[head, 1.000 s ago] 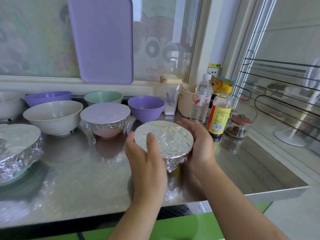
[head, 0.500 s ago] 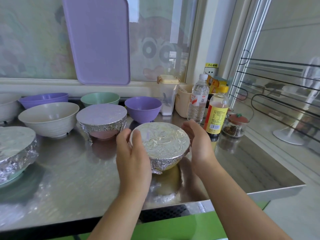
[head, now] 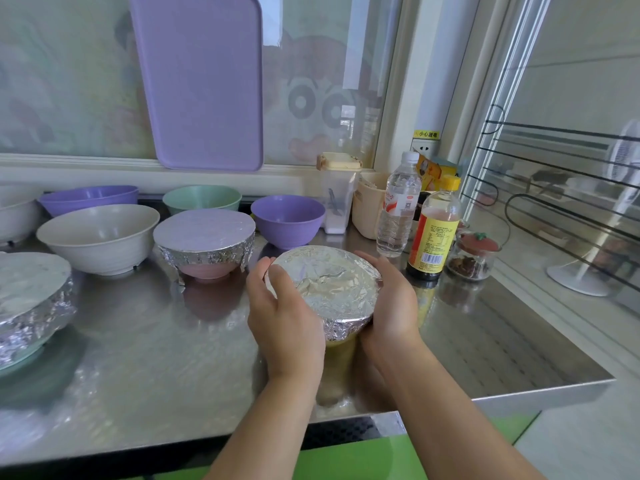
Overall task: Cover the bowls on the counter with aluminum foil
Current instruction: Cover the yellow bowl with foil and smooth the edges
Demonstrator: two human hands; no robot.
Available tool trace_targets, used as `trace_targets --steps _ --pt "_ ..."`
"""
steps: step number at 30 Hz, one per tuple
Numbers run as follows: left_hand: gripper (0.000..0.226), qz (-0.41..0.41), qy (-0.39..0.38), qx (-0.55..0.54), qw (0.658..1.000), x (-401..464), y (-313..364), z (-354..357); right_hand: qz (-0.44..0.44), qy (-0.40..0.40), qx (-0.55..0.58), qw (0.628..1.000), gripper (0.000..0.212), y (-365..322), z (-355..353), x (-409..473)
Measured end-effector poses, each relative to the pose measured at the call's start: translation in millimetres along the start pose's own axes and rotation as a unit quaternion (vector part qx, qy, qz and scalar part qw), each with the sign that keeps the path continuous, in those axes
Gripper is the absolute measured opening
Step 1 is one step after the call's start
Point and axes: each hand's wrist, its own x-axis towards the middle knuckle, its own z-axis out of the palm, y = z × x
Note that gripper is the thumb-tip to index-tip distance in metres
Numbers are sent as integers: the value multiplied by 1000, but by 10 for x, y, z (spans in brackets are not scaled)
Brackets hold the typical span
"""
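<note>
A small bowl wrapped in crinkled aluminum foil (head: 327,289) stands on the steel counter (head: 145,358). My left hand (head: 282,315) cups its left side and my right hand (head: 393,299) cups its right side, fingers curled round the foil rim. A pink bowl capped with smooth foil (head: 205,237) stands behind to the left. A large foil-wrapped green bowl (head: 29,299) sits at the far left. Uncovered bowls line the back: cream (head: 98,233), purple (head: 88,198), green (head: 202,199), small purple (head: 287,220), and a white one (head: 15,216) at the left edge.
A water bottle (head: 398,209), a yellow-capped sauce bottle (head: 434,233), a glass jar (head: 474,254), a beige tub (head: 369,206) and a clear canister (head: 337,195) crowd the back right. A purple tray (head: 199,81) leans on the window. The counter edge runs along the front and right.
Both hands have worked round the foil-covered bowl, the left sliding from its top to its side. The foil now lies tighter round the rim.
</note>
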Motion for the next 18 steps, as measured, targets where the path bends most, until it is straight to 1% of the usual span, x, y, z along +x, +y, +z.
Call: trace_targets --steps 3,6,8,10,12,14,16,17,18 --pt "32 -5 -19 10 1000 24 0 -21 1 8 -7 1000 29 -12 5 -27" --pt "36 -23 -66 31 997 74 28 -97 10 -3 -19 1000 28 -50 7 -67" --pt "44 -5 -101 65 993 87 39 -163 8 -15 -29 999 29 -74 -3 -94" --pt "47 33 -125 92 987 72 21 -222 10 -16 -36 999 33 -78 -5 -126" --pt "45 67 -151 108 980 22 2 -270 11 -21 -41 999 38 -54 -9 -151" --pt "40 79 -167 113 976 -13 -28 -303 11 -18 -47 999 42 -28 -6 -176" --pt "40 84 -177 124 973 -13 -44 -320 14 -10 -47 999 45 -9 -15 -192" --pt "44 87 -180 132 971 -3 -49 -333 18 -5 -51 999 46 -10 -25 -198" --pt "53 92 -179 142 969 11 -52 -342 23 -6 -59 998 47 -18 -33 -198"
